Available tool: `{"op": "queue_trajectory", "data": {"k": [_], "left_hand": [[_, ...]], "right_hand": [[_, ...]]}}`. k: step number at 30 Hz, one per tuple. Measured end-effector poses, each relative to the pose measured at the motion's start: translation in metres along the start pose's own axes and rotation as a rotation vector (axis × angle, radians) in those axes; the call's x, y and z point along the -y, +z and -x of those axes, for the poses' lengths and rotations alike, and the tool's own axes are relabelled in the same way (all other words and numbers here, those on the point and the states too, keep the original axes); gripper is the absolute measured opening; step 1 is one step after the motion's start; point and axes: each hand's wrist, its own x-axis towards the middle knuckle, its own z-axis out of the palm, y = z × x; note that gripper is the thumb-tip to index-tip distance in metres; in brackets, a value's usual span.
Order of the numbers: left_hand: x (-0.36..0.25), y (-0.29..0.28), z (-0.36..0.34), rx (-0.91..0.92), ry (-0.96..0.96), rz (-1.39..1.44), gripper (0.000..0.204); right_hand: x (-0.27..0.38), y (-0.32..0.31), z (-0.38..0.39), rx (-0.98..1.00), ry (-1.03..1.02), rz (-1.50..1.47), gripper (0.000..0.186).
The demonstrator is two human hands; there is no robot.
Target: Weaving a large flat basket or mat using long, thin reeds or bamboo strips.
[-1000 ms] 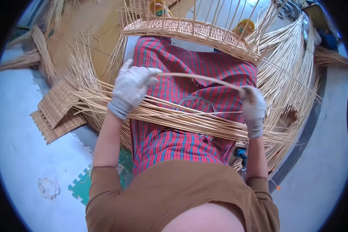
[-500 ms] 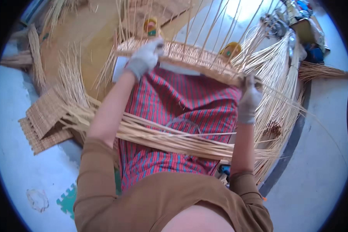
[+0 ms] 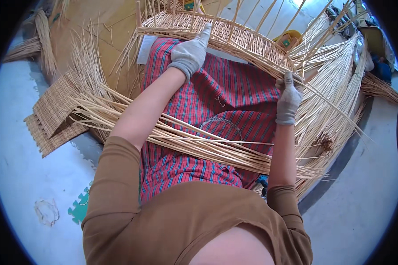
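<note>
A partly woven wicker basket (image 3: 234, 32) lies beyond my knees, with tall bare stakes rising from its edge. My gloved left hand (image 3: 190, 54) is closed at its near edge, thumb pointing up against the weave; the other fingers are mostly hidden. At the right corner, my gloved right hand (image 3: 289, 100) grips the edge with its thumb raised and fingers curled. Long loose cane strands (image 3: 329, 104) trail from that corner toward the lower right. A red striped cloth (image 3: 247, 84) covers my lap, and a bundle of cane rods (image 3: 208, 148) lies across it beneath my forearms.
A large heap of pale cane (image 3: 327, 84) spreads along the right. Woven mats (image 3: 57, 104) and upright cane bundles (image 3: 90, 66) are at left. Yellow round objects (image 3: 289, 39) stand behind the basket. A green foam piece (image 3: 79, 205) lies on the floor at lower left.
My left hand has shifted rightward along the basket's near edge. My right hand keeps to the right corner. The whole scene sits somewhat higher and further right in the picture.
</note>
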Motion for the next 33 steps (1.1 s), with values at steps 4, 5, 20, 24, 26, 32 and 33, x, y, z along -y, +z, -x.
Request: {"op": "queue_trajectory", "data": {"k": [4, 5, 20, 24, 26, 32, 33], "left_hand": [[0.008, 0.017, -0.002, -0.063, 0.101, 0.059, 0.070], [0.012, 0.016, 0.000, -0.072, 0.102, 0.065, 0.069], [0.000, 0.048, 0.000, -0.373, 0.274, -0.301, 0.074], [-0.005, 0.058, -0.007, -0.408, 0.296, -0.331, 0.068], [-0.005, 0.062, -0.010, -0.402, 0.331, -0.308, 0.064], [0.004, 0.079, -0.015, -0.527, 0.317, -0.416, 0.058], [0.005, 0.080, -0.014, -0.519, 0.321, -0.412, 0.058]], "right_hand": [[-0.004, 0.002, -0.007, -0.022, 0.063, 0.056, 0.010], [-0.003, 0.006, -0.005, -0.051, 0.151, 0.156, 0.011], [-0.023, -0.019, -0.023, 0.001, 0.152, 0.017, 0.017], [-0.017, -0.021, -0.029, 0.039, 0.247, 0.059, 0.026], [0.003, -0.018, -0.021, 0.364, 0.405, 0.174, 0.050], [0.113, 0.084, 0.005, 0.605, -0.056, 0.472, 0.056], [0.133, 0.101, 0.002, 0.561, -0.254, 0.402, 0.059]]}}
